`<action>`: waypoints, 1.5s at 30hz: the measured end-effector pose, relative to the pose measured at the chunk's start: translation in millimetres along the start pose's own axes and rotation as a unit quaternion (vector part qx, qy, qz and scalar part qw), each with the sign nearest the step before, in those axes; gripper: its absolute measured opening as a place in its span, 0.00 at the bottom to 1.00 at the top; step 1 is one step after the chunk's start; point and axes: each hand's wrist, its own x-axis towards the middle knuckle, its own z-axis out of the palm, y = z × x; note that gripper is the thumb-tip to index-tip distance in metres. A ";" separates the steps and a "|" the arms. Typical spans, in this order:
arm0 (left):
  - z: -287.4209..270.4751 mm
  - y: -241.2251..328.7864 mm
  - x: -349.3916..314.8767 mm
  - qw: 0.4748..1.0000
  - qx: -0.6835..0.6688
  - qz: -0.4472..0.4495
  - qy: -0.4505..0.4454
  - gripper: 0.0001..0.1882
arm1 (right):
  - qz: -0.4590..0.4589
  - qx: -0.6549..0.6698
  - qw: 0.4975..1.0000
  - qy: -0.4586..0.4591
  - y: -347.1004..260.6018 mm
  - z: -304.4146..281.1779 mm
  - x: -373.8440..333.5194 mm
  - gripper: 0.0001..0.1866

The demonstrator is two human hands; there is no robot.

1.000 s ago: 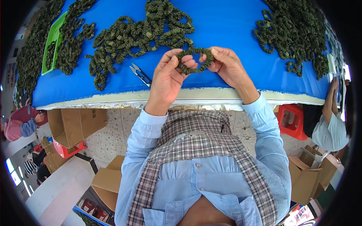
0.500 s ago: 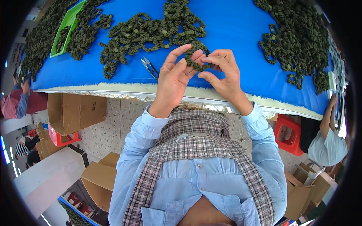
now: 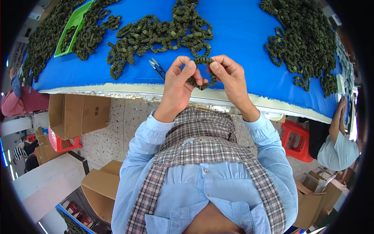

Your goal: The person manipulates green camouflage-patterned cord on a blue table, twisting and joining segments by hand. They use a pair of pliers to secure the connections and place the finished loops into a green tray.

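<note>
Dark green and ruffled, the fabric loop (image 3: 201,73) hangs between your two hands, just above the table's near edge. Your left hand (image 3: 178,86) pinches its left side between thumb and forefinger, the other fingers curled loosely. Your right hand (image 3: 230,80) grips the top right of the loop the same way. Small snips (image 3: 157,68) lie on the blue cloth (image 3: 241,35) just left of your left hand; a pile of loops (image 3: 163,33) sits beyond both hands.
</note>
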 end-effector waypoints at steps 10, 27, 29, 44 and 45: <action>-16.8 17.5 -2.0 0.997 0.081 0.000 -0.004 0.15 | 0.028 0.010 0.999 -0.021 -0.3 11.9 3.9 0.13; -56.1 56.8 -45.1 0.854 0.441 0.257 0.100 0.09 | 0.018 -0.092 0.987 -0.127 -8.4 70.1 17.6 0.18; -56.4 59.3 -52.9 0.865 0.434 0.227 0.103 0.11 | -0.025 -0.088 0.982 -0.164 -10.6 74.2 12.8 0.16; -86.5 41.9 -88.4 0.995 0.045 0.048 0.078 0.11 | 0.214 0.011 0.956 -0.200 19.0 71.7 23.4 0.14; -85.1 39.5 -88.5 0.994 0.042 0.047 0.085 0.12 | 0.227 0.023 0.949 -0.219 20.4 70.7 26.0 0.15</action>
